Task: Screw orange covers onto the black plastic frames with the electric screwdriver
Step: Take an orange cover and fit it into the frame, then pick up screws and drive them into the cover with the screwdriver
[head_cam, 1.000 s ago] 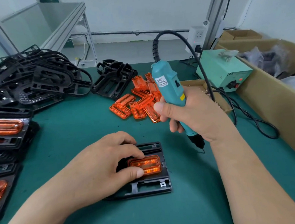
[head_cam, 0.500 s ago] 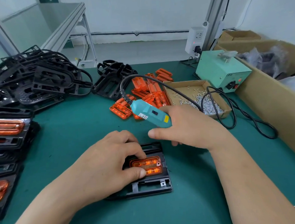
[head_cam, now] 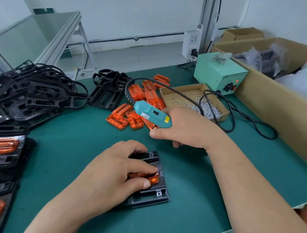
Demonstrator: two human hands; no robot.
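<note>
Since 1 s ago you've tipped the driver (head_cam: 152, 114) from upright to nearly flat, and it's held about that angle over the last half sec. Your R hand (head_cam: 185, 130) has gone from beside the frame's right side to just past its far edge. Your L hand (head_cam: 112, 169) fingers have slid further right over the cover (head_cam: 154, 179), so less orange shows.

Head view: your R hand is wrapped round the driver's front half, thumb along the near side. The driver's tail points up-left over the loose covers (head_cam: 121, 116). The bit is hidden behind the hand, so can't tell where it points. The cord (head_cam: 140, 79) leaves the tail, arcs up and runs right across the screw box (head_cam: 188, 90).

Your L hand lies on the frame (head_cam: 152, 195), fingers only lightly bent, pressing the cover down w/o pinching anything. Index tip is at the cover's right end, thumb tip on its near edge. The cover sits in the frame's middle recess. The frame lies flat on the mat (head_cam: 71, 137), centre, close to you, just near-left of your R hand. The hands are close but apart.

Rest: big heap of bare frames (head_cam: 34, 93) far left, and a small heap (head_cam: 107, 90) behind the loose covers. A stack of frames w/ covers fitted (head_cam: 6, 149) is at the left edge. The screw box, w/ screws (head_cam: 205, 107) in it, is just right of the loose covers. The green power unit (head_cam: 216, 73) stands behind it, and its cable (head_cam: 234, 119) loops on the mat. A long carton (head_cam: 271, 100) runs along the right edge.
</note>
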